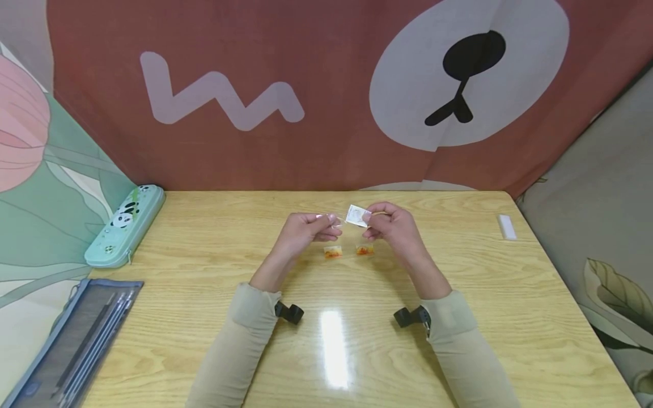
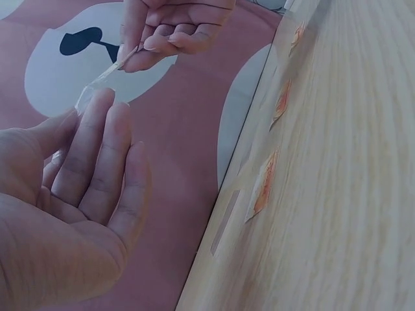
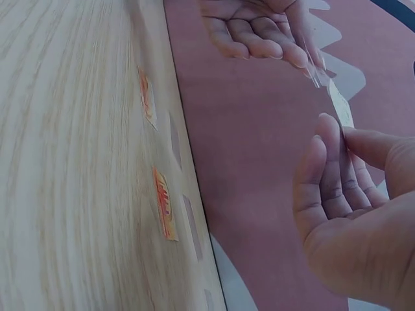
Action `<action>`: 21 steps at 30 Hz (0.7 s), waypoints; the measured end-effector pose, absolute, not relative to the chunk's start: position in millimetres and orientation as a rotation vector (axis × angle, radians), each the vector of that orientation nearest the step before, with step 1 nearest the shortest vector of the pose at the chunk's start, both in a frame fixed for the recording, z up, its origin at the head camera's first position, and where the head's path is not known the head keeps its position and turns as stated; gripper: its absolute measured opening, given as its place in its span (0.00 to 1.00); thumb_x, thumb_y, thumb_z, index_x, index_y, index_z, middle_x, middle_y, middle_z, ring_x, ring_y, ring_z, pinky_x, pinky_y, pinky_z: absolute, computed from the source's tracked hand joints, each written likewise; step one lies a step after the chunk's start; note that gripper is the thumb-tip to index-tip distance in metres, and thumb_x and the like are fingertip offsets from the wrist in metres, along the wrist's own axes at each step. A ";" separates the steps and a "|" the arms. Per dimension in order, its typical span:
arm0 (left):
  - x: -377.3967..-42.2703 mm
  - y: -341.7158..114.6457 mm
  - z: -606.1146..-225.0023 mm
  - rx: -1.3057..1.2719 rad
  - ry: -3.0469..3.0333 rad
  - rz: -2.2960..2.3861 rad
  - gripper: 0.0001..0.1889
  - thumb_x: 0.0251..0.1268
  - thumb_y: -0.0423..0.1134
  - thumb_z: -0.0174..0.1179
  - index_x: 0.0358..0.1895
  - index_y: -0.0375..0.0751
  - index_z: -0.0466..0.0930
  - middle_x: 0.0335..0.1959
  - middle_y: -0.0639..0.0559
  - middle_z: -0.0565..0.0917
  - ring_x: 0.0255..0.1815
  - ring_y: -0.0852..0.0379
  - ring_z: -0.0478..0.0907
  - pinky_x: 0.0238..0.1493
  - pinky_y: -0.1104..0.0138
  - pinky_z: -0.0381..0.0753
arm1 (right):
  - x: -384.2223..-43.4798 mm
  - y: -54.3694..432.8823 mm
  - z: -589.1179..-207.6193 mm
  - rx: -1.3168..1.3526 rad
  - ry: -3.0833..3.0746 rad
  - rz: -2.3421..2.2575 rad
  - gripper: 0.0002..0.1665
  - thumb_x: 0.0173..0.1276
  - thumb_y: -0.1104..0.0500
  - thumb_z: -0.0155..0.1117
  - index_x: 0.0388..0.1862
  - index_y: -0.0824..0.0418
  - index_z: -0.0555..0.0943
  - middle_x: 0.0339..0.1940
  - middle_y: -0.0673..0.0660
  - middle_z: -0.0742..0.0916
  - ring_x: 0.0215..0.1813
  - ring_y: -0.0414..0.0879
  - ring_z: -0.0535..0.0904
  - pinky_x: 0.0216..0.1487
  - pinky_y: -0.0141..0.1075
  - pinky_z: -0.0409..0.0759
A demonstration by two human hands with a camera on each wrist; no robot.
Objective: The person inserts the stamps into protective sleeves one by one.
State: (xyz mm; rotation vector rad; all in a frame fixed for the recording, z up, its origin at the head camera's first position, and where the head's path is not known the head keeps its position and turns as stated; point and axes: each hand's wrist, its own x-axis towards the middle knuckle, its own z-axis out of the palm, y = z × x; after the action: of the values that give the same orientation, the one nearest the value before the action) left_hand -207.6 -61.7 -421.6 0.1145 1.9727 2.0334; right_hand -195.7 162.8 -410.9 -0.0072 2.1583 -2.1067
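Note:
My left hand (image 1: 312, 226) pinches a small clear plastic piece (image 1: 337, 222) between thumb and fingertips. A small white card (image 1: 357, 215) with faint grey print is pinched in my right hand (image 1: 391, 225). Both hands are raised above the table, fingertips facing each other. In the right wrist view, the clear plastic (image 3: 315, 74) meets the upper end of the white card (image 3: 340, 103). Below the hands, a small orange-and-yellow card (image 1: 333, 251) lies on the table beside a similar orange card (image 1: 364, 250).
On the wooden table (image 1: 194, 317), a mint panda pencil case (image 1: 124, 226) stands at the far left. Nearer lies a mesh zip pouch (image 1: 94, 340) holding pencils. A white eraser-like block (image 1: 507, 227) is at the right. Thin greyish strips (image 3: 192, 227) lie near the far edge.

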 end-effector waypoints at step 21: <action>-207.6 -61.9 -420.6 0.113 2.014 2.006 0.15 0.74 0.41 0.61 0.49 0.32 0.88 0.35 0.43 0.92 0.35 0.58 0.91 0.51 0.61 0.89 | -195.0 162.8 -408.1 -0.021 2.185 -2.066 0.13 0.73 0.61 0.64 0.50 0.69 0.78 0.23 0.45 0.89 0.25 0.40 0.85 0.37 0.36 0.90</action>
State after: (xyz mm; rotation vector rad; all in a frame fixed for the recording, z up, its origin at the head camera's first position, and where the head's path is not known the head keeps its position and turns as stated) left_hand -207.6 -61.9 -420.6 0.1131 2.0138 2.0057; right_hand -195.0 162.8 -408.1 -0.0209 2.1851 -2.0660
